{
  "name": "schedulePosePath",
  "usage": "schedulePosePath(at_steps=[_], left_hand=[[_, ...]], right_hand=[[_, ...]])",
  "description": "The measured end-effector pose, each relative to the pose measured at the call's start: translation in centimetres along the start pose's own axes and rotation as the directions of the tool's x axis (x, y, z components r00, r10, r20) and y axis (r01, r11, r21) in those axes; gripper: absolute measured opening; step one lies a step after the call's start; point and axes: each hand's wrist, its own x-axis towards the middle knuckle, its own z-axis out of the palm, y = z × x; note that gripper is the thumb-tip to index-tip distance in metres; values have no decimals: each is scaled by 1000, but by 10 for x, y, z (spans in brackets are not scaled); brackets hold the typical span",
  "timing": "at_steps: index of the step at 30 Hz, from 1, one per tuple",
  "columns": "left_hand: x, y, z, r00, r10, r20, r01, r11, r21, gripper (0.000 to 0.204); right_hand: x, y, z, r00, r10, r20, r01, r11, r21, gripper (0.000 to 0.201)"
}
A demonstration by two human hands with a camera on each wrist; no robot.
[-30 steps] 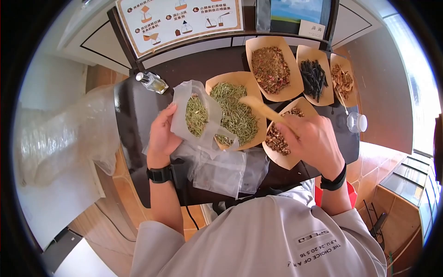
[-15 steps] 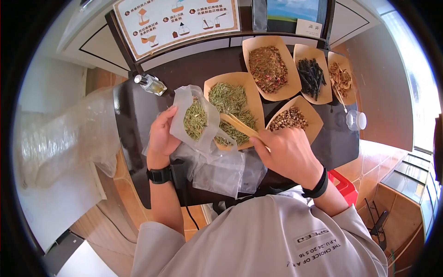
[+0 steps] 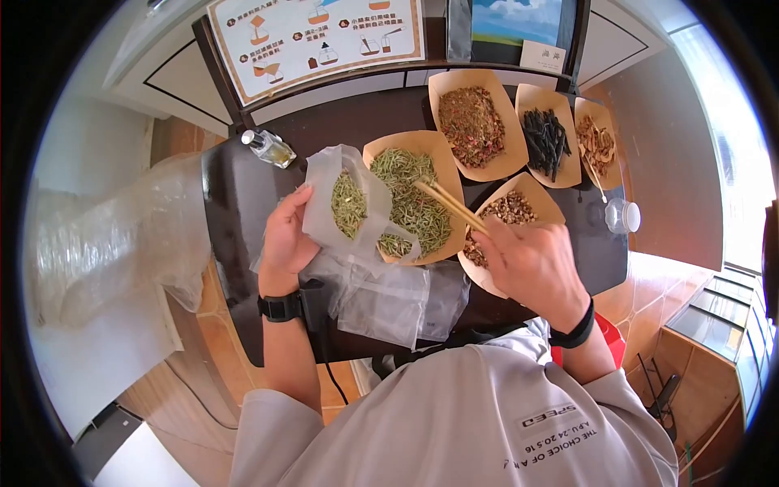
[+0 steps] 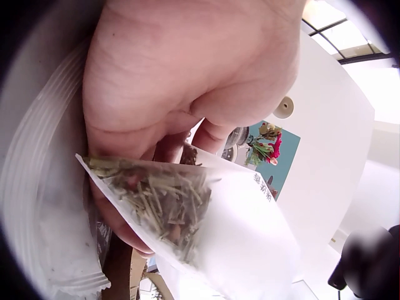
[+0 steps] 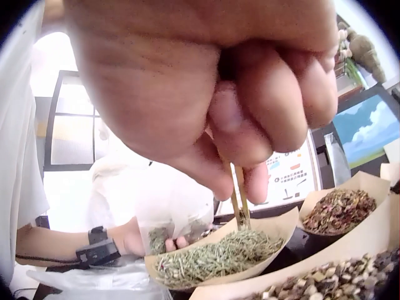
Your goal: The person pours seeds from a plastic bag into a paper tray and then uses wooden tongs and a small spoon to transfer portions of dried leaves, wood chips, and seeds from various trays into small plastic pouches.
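My left hand (image 3: 288, 235) holds a small translucent white bag (image 3: 320, 195), its mouth facing the green herb tray. Dried green herb (image 3: 349, 204) shows inside; in the left wrist view the bag (image 4: 250, 231) has sprigs bunched in one corner. Beside it sits a brown paper tray (image 3: 438, 148) heaped with the same herb. In my right hand (image 3: 540, 264), thumb and fingers pinch slim bamboo tongs (image 3: 452, 204). Their tips reach down to the heap; in the right wrist view both arms of the tongs (image 5: 239, 199) point into the herb.
Nearer my right hand stands a tray (image 3: 552, 209) of pale and brown chunks. Behind are trays of reddish petal mix (image 3: 472, 130), black strips (image 3: 548, 138) and brown shavings (image 3: 596, 146). Clear plastic bags (image 3: 385, 302) lie in front; a glass bottle (image 3: 272, 148) and small clear jar (image 3: 622, 216) stand at either side.
The right hand swung the tongs left and nearer the bag half a second ago, and now has moved back right with the tips over the herb tray. My left hand and bag stay nearly still.
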Motion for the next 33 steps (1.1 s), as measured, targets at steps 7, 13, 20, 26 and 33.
schedulePosePath(at_steps=[7, 13, 20, 26, 33], left_hand=[[1, 0, 5, 996, -39, -86, 39, 999, -2, 47], [2, 0, 2, 995, -46, -87, 45, 999, -14, 41], [-1, 0, 5, 998, 45, 38, -48, 997, 57, 51], [0, 2, 8, 1000, 11, 10, -11, 997, -71, 52], [0, 1, 10, 1000, 16, -9, -16, 1000, -21, 52]], right_hand=[[12, -20, -32, 995, -8, -97, 29, 976, 217, 13], [22, -30, -15, 997, -74, -15, 75, 975, 209, 16], [-8, 1, -23, 943, 276, 184, -313, 924, 218, 27], [-10, -2, -1, 907, 271, 324, -370, 878, 303, 28], [-1, -18, 18, 969, 130, 211, -187, 943, 275, 26]])
